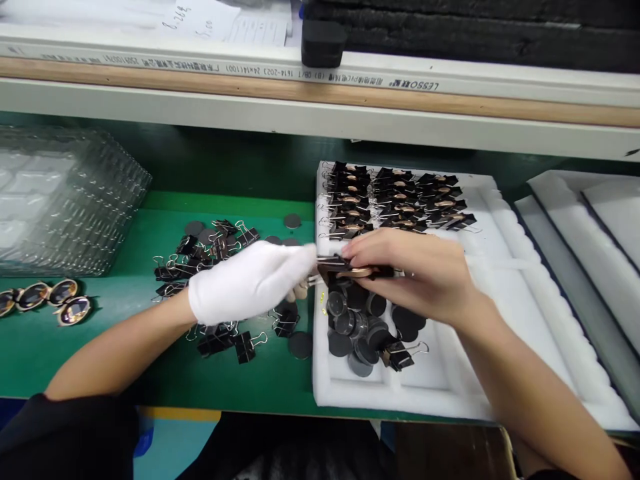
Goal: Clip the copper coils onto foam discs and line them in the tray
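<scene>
My left hand (253,280), in a white glove, is closed on the wire handles of a black binder clip (332,264). My bare right hand (417,267) pinches a gold-rimmed piece (361,272) right at that clip; the fingers cover much of both. Whether the clip's jaws are around the piece I cannot tell. Below the hands, dark round discs (367,350) lie heaped in a white foam tray (530,340), with a loose binder clip (399,355) beside them. Rows of clipped gold-rimmed pieces (400,199) fill the tray's far left part.
Left of the tray, loose binder clips (216,340) and discs are scattered on the green table (130,360). Gold-rimmed oval pieces with amber stones (75,310) lie at far left, before stacked clear plastic trays (75,200). Foam sheets (595,220) lean at right; a shelf edge (250,110) crosses behind.
</scene>
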`<state>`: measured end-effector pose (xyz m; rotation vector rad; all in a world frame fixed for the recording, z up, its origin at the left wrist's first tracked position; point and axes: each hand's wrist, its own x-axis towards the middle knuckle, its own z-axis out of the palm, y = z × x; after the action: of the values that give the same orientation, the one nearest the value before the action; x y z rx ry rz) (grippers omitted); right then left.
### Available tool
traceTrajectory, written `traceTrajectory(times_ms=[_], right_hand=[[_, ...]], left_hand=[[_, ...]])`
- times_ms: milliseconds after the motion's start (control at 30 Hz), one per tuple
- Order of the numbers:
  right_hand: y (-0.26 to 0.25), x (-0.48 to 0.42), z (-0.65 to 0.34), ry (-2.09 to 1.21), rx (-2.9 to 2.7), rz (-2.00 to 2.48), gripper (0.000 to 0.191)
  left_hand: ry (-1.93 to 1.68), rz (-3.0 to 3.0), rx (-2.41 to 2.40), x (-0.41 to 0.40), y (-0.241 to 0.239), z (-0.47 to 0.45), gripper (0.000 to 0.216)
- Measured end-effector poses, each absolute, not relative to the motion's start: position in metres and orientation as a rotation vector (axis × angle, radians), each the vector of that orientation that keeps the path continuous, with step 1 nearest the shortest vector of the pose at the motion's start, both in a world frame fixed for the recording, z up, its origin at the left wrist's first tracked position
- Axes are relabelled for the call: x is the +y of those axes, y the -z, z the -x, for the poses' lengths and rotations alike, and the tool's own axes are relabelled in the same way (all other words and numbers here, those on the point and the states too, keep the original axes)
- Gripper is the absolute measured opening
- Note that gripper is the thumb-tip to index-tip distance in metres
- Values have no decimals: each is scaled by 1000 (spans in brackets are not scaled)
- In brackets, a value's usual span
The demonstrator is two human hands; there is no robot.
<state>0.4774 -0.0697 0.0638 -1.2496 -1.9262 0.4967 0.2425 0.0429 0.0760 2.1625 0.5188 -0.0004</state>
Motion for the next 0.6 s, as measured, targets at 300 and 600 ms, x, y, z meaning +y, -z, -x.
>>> traceTrajectory(times_ms=[300, 600], right_hand=[[-60, -65, -485, -612, -1769, 1231, 121], [-77, -70, -501, -979, -1671, 1376, 37]], left_hand=[[-132, -2112, 678, 41, -84, -245, 43], [-23, -2512, 557, 33, -83, -235, 57]])
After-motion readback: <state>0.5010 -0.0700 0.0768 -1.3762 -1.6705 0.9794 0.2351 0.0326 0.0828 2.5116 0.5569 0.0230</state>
